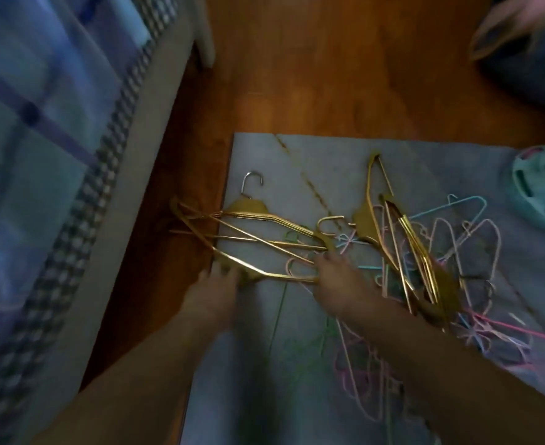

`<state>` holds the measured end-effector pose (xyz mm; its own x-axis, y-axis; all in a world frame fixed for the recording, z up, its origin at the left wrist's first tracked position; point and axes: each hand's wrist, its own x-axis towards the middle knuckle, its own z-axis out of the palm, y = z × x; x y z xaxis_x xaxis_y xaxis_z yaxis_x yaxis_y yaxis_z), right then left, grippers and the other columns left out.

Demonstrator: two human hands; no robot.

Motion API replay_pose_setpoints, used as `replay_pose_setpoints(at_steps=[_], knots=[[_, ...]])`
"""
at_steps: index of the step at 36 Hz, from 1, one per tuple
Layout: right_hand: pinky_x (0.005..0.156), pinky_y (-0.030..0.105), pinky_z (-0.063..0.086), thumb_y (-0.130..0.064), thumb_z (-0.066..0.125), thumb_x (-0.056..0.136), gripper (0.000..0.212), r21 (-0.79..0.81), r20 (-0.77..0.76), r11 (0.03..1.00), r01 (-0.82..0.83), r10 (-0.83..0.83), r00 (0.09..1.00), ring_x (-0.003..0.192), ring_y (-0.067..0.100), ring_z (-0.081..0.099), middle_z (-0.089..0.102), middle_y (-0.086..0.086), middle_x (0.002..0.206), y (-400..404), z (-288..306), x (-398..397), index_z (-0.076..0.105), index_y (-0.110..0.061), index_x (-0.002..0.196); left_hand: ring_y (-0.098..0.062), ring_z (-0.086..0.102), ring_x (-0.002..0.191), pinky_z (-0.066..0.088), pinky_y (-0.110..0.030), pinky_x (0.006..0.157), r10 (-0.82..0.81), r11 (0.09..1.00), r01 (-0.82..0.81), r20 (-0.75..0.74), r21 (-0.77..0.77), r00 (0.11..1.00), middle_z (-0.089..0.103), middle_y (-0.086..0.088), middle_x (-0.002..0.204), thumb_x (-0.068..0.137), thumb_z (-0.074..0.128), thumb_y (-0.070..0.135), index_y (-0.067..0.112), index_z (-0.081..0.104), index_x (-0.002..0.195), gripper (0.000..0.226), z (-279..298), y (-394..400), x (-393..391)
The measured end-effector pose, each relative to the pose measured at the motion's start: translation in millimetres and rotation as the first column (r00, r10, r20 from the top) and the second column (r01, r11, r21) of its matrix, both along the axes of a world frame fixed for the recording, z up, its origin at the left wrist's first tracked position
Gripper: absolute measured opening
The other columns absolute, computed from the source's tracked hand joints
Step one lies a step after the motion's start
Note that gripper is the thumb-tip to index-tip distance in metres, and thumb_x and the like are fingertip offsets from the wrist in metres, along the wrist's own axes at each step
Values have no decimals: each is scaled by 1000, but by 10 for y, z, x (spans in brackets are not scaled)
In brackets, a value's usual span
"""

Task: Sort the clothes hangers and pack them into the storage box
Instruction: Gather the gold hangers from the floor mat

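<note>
A small stack of gold metal hangers (248, 220) lies across the left edge of a grey mat (296, 162), one silver hook pointing away from me. My left hand (210, 293) and my right hand (338, 281) each grip an end of the nearest gold hanger (274, 273). To the right sits a tangled heap: more gold hangers (415, 252) standing on edge over thin pink, blue and green wire hangers (476, 239). More pink wire hangers (361, 374) lie under my right forearm. No storage box is clearly visible.
A bed with blue plaid bedding (40, 155) and a checked border runs along the left. Wooden floor (345, 75) lies beyond the mat. A teal plastic basket (543, 187) sits at the right edge. Another person's blurred hand (515, 24) shows at top right.
</note>
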<state>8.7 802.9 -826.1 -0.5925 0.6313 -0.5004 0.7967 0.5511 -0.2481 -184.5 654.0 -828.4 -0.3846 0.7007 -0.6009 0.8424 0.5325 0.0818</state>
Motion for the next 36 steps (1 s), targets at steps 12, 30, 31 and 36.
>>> replay_pose_setpoints(at_steps=[12,30,31,36], knots=[[86,43,52,-28,68,86,65,216,-46,953,-211,226,973,113,32,59,50,9,128,165,-253,-145,36,-21,142,-29,30,145,31,-44,117,-145,965,183,-198,189,969,23,-9,160,93,50,61,26,18,156,79,-45,-71,6],[95,43,41,-30,58,91,30,545,177,822,-162,76,981,114,33,49,61,10,119,809,1492,108,58,-19,118,-20,63,113,54,-35,93,-325,591,210,-7,779,946,62,-2,126,97,50,49,15,77,91,44,1214,78,-204],[96,44,40,-29,56,92,31,542,187,830,-130,32,982,115,34,47,59,12,122,735,1438,82,56,-18,122,-19,65,108,54,-31,90,-273,564,158,2,811,962,63,-1,124,99,49,49,13,76,92,46,1216,40,-175],[110,51,30,-16,58,90,72,443,-298,817,369,-254,920,136,40,27,26,20,153,658,1091,-359,22,-12,152,-17,67,98,50,-23,86,-90,432,-9,53,902,995,68,-4,117,101,51,38,5,69,84,42,1237,198,-150]])
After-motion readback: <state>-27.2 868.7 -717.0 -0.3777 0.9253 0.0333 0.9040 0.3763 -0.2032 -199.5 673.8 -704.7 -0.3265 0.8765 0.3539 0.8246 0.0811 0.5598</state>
